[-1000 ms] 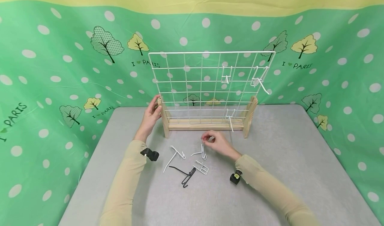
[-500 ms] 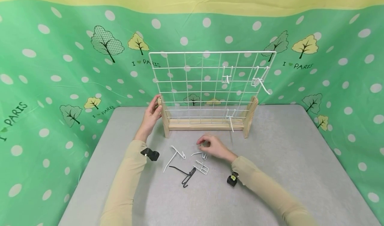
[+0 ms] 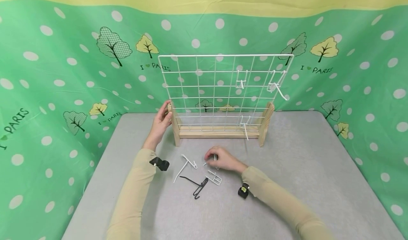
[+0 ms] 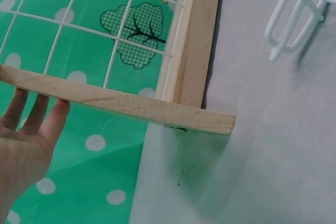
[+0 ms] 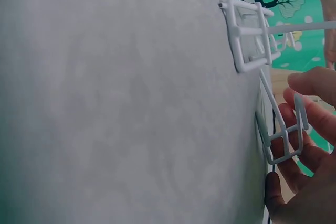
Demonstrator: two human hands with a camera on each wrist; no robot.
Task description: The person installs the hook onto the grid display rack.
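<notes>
A white wire grid panel [image 3: 223, 86] stands in a wooden base. My left hand [image 3: 160, 125] touches the base's left wooden upright [image 3: 175, 130]; in the left wrist view, straight fingers [image 4: 56, 120] meet its outer face. My right hand [image 3: 221, 158] is low over the table around a small white wire hook [image 5: 286, 141], partly hidden by it in the head view. Its fingers are loosely bent, with a gap between thumb and fingertips. Nearby lie a short white hook [image 3: 216, 180], a black hook [image 3: 200, 188] and a long-armed white hook [image 3: 189, 161].
White hooks hang on the grid's right part: one short [image 3: 241, 84], one long [image 3: 278, 89] at upper right, one low [image 3: 245, 128]. The grey table [image 3: 302, 169] is bounded by a green dotted curtain [image 3: 73, 87] behind and at the sides.
My right hand has moved left and toward me, down over the small white hook. My left hand stays at the wooden upright, and the hooks have not visibly moved.
</notes>
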